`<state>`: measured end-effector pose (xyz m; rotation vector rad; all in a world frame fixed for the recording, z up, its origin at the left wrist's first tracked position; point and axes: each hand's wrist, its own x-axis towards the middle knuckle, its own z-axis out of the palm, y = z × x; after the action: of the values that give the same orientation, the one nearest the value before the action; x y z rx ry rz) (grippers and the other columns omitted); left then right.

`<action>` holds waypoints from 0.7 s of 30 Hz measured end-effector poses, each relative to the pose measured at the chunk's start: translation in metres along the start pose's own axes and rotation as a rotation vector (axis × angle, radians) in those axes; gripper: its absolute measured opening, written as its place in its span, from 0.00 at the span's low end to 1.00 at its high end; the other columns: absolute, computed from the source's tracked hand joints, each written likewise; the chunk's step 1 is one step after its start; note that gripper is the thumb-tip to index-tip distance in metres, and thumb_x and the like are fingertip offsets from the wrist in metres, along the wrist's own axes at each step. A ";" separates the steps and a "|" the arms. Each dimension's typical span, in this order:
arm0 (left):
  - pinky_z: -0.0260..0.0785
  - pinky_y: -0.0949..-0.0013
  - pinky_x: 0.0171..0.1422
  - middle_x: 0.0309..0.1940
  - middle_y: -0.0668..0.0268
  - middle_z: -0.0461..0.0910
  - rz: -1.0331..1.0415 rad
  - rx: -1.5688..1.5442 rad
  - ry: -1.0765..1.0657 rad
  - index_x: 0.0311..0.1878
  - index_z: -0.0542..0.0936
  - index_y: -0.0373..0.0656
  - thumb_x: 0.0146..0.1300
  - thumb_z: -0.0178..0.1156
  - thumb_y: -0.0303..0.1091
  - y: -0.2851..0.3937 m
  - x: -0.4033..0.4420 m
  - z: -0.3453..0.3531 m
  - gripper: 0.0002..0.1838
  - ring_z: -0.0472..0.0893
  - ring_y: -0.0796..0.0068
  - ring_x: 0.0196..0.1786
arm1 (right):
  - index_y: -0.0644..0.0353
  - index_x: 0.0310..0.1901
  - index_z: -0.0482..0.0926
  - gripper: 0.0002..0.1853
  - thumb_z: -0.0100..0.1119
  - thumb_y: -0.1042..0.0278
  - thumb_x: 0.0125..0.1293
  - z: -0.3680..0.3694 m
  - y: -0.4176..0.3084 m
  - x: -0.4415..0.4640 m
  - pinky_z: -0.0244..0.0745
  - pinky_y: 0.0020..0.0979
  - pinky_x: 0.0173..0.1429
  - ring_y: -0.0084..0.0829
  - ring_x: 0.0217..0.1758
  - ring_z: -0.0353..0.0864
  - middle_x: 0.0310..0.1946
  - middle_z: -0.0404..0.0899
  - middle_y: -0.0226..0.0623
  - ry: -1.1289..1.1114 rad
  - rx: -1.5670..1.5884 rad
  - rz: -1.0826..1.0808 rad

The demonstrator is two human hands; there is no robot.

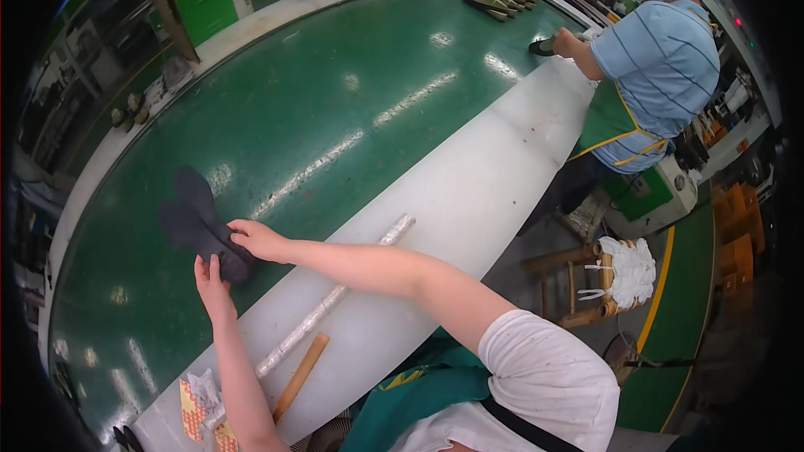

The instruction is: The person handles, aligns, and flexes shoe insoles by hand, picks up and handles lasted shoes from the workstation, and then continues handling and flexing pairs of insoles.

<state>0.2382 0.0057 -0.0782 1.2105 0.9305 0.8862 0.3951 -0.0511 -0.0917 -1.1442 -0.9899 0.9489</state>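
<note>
Holding dark piece (201, 219), right hand (258, 240) stretched leftward

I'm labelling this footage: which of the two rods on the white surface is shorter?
The plain tan stick; the shiny, whitish rod beside it is clearly longer.

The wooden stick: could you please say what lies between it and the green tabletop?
In the head view, a shiny, plastic-wrapped rod lies between the wooden stick and green tabletop, on the white surface; the left forearm reaches across.

I see shoe parts (198, 202) over the table (276, 109) at my feed's left, a roll (301, 330) before them, a stick (300, 378) to its right, a stool (605, 285) farther right.
</note>
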 end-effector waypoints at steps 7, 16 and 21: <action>0.71 0.68 0.52 0.52 0.62 0.72 0.010 -0.059 0.046 0.67 0.58 0.43 0.68 0.53 0.34 -0.002 0.002 -0.004 0.27 0.75 0.74 0.52 | 0.65 0.58 0.71 0.19 0.49 0.70 0.67 -0.005 -0.005 0.000 0.69 0.30 0.56 0.29 0.50 0.76 0.47 0.78 0.41 0.038 0.016 -0.071; 0.68 0.69 0.56 0.55 0.57 0.69 -0.001 -0.038 -0.097 0.69 0.54 0.40 0.67 0.51 0.31 -0.005 -0.003 -0.002 0.29 0.73 0.70 0.55 | 0.52 0.63 0.70 0.25 0.56 0.64 0.63 0.004 -0.017 -0.016 0.65 0.36 0.64 0.41 0.62 0.70 0.57 0.72 0.46 -0.247 -0.409 -0.137; 0.66 0.68 0.58 0.57 0.57 0.67 0.000 -0.006 -0.124 0.68 0.55 0.38 0.65 0.48 0.29 -0.008 -0.003 -0.001 0.28 0.71 0.70 0.57 | 0.52 0.64 0.68 0.30 0.61 0.66 0.57 0.001 -0.023 -0.020 0.66 0.37 0.62 0.44 0.58 0.71 0.54 0.71 0.47 -0.227 -0.398 -0.129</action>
<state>0.2373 0.0023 -0.0861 1.2460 0.8275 0.8043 0.3909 -0.0734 -0.0720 -1.2987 -1.4669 0.8093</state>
